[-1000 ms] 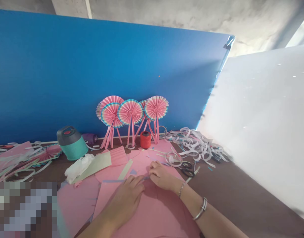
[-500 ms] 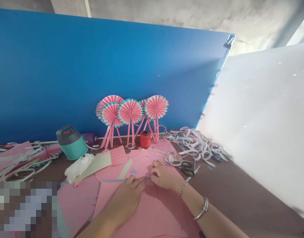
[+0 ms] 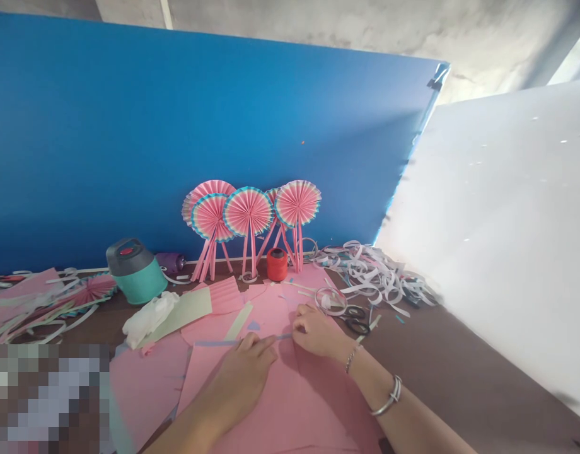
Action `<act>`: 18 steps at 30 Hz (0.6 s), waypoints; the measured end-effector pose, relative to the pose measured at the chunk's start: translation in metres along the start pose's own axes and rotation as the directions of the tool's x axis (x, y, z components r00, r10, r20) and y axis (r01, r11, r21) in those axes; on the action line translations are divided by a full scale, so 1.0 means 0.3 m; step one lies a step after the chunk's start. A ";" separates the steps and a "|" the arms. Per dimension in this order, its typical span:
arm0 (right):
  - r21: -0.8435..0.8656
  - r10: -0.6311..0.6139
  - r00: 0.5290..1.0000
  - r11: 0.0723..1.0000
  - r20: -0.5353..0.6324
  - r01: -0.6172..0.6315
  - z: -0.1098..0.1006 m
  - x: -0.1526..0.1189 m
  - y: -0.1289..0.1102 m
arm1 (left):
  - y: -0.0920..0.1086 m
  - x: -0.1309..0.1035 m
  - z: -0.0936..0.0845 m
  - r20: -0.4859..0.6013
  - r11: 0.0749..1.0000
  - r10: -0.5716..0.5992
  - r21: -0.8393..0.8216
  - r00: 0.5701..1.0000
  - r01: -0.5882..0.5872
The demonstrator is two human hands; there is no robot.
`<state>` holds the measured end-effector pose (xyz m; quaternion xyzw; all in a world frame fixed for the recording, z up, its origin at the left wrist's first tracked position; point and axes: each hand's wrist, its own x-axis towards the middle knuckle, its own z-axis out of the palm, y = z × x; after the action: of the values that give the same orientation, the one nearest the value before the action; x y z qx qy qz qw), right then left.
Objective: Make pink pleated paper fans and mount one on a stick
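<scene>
A large sheet of pink paper (image 3: 290, 397) lies under both hands. Along its far edge runs a narrow lavender paper strip (image 3: 217, 343). My left hand (image 3: 247, 372) rests on the sheet with its fingers stretched out and pressing on the strip. To the right, my right hand (image 3: 318, 334) is closed, thumb and fingers together on the strip's right part; its fingertips are partly hidden. A short length of the strip shows between the two hands. Just beyond my right hand lie black-handled scissors (image 3: 359, 320) and a roll of clear tape (image 3: 331, 301).
Several pink pleated paper fans (image 3: 249, 214) stand against a blue panel (image 3: 252, 113). A red spool (image 3: 277, 265) and a teal container (image 3: 139, 274) sit before it. Paper scraps (image 3: 375, 274) are heaped at right, more at left. A white panel (image 3: 507, 239) borders the right side.
My right hand has slid slightly right along the strip, and more of the strip shows between the hands. My left hand stays in nearly the same place.
</scene>
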<state>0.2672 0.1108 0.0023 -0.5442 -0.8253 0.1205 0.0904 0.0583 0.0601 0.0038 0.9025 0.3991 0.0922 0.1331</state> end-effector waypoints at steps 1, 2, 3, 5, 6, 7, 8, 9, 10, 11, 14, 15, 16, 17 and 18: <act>-0.005 0.004 1.000 1.000 0.002 -0.004 0.000 -0.001 -0.001 | 0.000 0.000 0.000 -0.001 1.000 -0.002 -0.001 1.000 0.002; -0.008 0.006 1.000 1.000 0.002 -0.005 0.000 -0.001 -0.001 | 0.000 0.000 0.000 -0.002 1.000 -0.005 -0.003 1.000 0.005; -0.009 0.007 1.000 1.000 0.003 -0.007 0.000 -0.001 -0.001 | 0.000 0.000 0.001 -0.001 1.000 -0.009 -0.005 1.000 0.009; -0.008 0.006 1.000 1.000 0.004 -0.006 0.001 -0.001 -0.002 | -0.001 0.000 0.002 0.002 1.000 -0.013 -0.009 1.000 0.013; -0.009 0.005 1.000 1.000 0.006 -0.005 0.000 -0.002 -0.002 | -0.001 0.000 0.003 0.003 1.000 -0.012 -0.010 1.000 0.012; -0.011 0.003 1.000 1.000 0.008 -0.003 0.000 -0.001 -0.002 | -0.002 0.000 0.004 0.002 1.000 -0.009 -0.011 1.000 0.009; -0.013 0.003 1.000 1.000 0.011 -0.003 -0.001 -0.001 -0.003 | -0.002 0.000 0.005 -0.003 1.000 -0.005 -0.011 1.000 0.005; -0.014 0.003 1.000 1.000 0.012 -0.003 -0.001 -0.001 -0.003 | -0.003 0.000 0.006 -0.009 1.000 0.001 -0.011 1.000 -0.001; -0.015 0.004 1.000 1.000 0.012 -0.004 -0.002 -0.001 -0.003 | -0.004 0.000 0.007 -0.015 1.000 0.008 -0.010 1.000 -0.008; -0.016 0.004 1.000 1.000 0.011 -0.003 -0.002 -0.001 -0.003 | -0.005 -0.001 0.008 -0.020 1.000 0.014 -0.008 1.000 -0.014; -0.026 0.002 1.000 1.000 0.006 -0.002 -0.003 0.001 -0.001 | -0.009 -0.004 0.011 -0.028 1.000 0.022 0.000 0.999 -0.022; -0.033 0.003 1.000 0.999 0.005 -0.002 -0.003 0.001 -0.001 | -0.011 -0.005 0.012 -0.031 1.000 0.024 0.000 0.999 -0.024; -0.042 0.004 1.000 0.999 0.006 -0.004 -0.003 0.001 0.000 | -0.013 -0.006 0.013 -0.036 1.000 0.025 0.000 0.999 -0.025; -0.051 0.008 1.000 0.999 0.006 -0.008 -0.003 0.001 0.000 | -0.014 -0.006 0.014 -0.039 1.000 0.028 -0.002 0.999 -0.028; -0.060 0.012 1.000 0.998 0.007 -0.012 -0.004 0.001 0.000 | -0.015 -0.007 0.014 -0.040 1.000 0.030 -0.003 0.999 -0.030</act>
<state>0.2673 0.1112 0.0035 -0.5512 -0.8256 0.0985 0.0701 0.0550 0.0606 -0.0018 0.9061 0.3879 0.1131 0.1251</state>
